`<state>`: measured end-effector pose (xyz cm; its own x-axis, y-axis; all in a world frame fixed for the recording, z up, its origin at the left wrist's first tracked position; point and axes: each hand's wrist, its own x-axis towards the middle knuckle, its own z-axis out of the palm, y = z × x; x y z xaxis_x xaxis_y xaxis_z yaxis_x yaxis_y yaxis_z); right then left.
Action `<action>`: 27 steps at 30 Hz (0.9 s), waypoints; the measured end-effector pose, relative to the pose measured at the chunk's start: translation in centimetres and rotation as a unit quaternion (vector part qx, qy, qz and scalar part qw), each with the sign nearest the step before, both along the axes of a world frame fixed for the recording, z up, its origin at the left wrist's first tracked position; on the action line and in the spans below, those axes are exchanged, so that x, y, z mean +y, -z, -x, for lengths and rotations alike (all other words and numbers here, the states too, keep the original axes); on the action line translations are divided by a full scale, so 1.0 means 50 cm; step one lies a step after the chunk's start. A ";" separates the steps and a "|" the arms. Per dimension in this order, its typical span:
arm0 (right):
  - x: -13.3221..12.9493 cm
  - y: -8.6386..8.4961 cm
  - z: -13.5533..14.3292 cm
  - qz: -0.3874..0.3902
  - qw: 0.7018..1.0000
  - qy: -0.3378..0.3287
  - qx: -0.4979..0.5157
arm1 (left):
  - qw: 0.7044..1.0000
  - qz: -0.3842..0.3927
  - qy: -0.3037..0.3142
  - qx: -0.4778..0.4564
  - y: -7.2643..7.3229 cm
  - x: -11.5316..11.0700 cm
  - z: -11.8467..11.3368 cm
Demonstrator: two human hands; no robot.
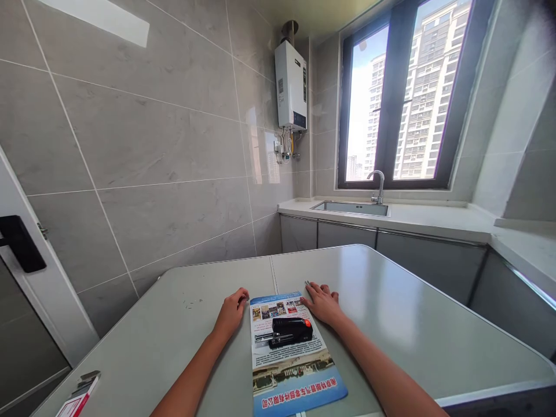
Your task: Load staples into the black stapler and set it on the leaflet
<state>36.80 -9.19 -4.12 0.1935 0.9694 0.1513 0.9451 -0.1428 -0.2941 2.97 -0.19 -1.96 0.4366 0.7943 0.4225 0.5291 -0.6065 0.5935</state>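
A black stapler (290, 332) with a red-orange spot lies on a printed brochure (295, 376), its metal inner part extending leftward. The brochure has blue borders and small photos, and its print appears upside down. Beside its upper left corner is my left hand (233, 311), with fingers curled together; whether anything is in them is hidden. My right hand (324, 302) rests over the upper right edge with fingers spread. A small silvery piece (307, 282) shows at one of its fingertips.
Tiny dark bits (191, 303) lie on the pale table (208, 281) to the left. A red-and-white item (79, 397) is at the lower left edge. Beyond the table are a counter (438, 217) with a sink (351, 207), a window and a wall-mounted heater (291, 87).
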 end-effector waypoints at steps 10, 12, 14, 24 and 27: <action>-0.007 -0.022 -0.001 -0.055 0.998 0.034 0.012 | 0.998 0.025 0.031 -0.050 -0.009 -0.021 -0.019; -0.010 -0.024 -0.002 -0.055 0.998 0.024 0.015 | 0.998 0.023 0.021 -0.057 -0.006 -0.017 -0.017; -0.010 -0.023 -0.003 -0.049 0.999 0.010 0.021 | 0.998 0.015 0.014 -0.052 -0.002 -0.013 -0.015; -0.017 -0.048 0.010 -0.098 0.988 -0.061 0.103 | 0.998 -0.022 0.041 -0.031 -0.012 -0.024 -0.022; -0.045 -0.073 0.029 -0.132 0.940 -0.249 0.193 | 0.998 -0.013 0.047 -0.034 -0.010 -0.028 -0.025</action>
<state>35.33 -11.42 -0.45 -0.1840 0.8931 0.4105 0.6912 0.4145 -0.5920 4.21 -1.59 -1.46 0.4775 0.7399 0.4738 0.4282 -0.6669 0.6099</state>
